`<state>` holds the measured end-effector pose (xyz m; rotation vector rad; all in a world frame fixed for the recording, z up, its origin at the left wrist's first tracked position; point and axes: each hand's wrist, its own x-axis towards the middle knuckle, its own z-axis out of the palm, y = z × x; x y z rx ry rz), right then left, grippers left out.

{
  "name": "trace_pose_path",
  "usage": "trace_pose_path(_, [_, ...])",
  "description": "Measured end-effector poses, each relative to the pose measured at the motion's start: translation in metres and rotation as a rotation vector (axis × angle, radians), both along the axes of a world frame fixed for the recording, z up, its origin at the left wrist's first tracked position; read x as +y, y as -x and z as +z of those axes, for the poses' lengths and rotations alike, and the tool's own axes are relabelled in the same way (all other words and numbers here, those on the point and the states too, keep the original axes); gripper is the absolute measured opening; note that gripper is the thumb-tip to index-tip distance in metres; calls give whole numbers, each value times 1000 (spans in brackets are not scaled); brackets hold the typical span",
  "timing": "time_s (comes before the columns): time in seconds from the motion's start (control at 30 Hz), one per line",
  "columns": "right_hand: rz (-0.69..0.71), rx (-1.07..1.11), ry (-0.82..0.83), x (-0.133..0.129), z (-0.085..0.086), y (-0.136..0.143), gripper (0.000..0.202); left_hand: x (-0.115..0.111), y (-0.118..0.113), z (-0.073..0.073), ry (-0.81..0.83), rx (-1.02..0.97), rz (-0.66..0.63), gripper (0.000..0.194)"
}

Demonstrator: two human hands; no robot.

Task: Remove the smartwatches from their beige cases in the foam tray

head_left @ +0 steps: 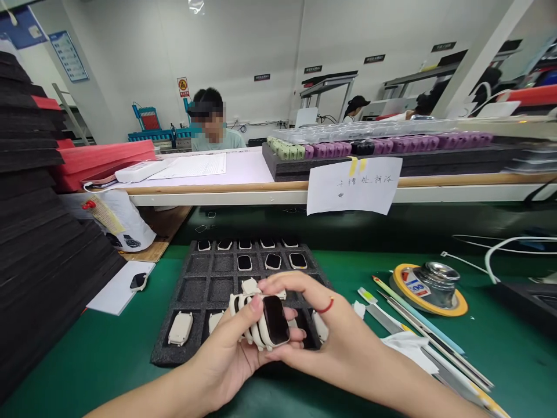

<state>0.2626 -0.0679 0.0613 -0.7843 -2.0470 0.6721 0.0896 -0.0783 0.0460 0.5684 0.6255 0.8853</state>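
Observation:
A stack of several cream watch cases [256,325] is held above the foam tray. The frontmost watch [275,320] has a black screen turned to the right. My left hand [230,354] wraps round the stack, thumb across its top and fingertips showing past the right side. My right hand [335,325], with a red string at the thumb's base, curves round the stack's right end, fingers at the top edge and thumb at the bottom. Below lies the black foam tray [190,266], its compartments holding some watches screen up at the back and cream cases [180,328] at the front.
A lone watch [138,281] rests on white paper at left, near tall black foam stacks [47,249]. At right are a tape dispenser [429,287], tweezers and brush-like tools [426,325]. A shelf [217,197] with purple and green pieces crosses ahead; a person [213,122] sits beyond.

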Motion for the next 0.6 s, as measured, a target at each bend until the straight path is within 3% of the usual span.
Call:
trace_pose_path(0.07, [19, 47, 59, 1, 9, -5, 25, 2, 1, 0, 8, -68, 4, 42])
trace_pose_path(0.27, [44, 145, 195, 9, 14, -7, 11, 5, 2, -4, 49, -133, -12, 35])
trace_pose_path(0.47, [-201, 541, 153, 4, 15, -9, 18, 8, 4, -11, -11, -142, -113, 47])
trace_pose_path(0.53, [-167, 456, 50, 0, 15, -9, 12, 10, 5, -12, -53, -182, -145, 48])
trace_pose_path(0.6, [-76, 263, -65, -3, 13, -7, 37, 11, 6, -12, -81, -206, -168, 47])
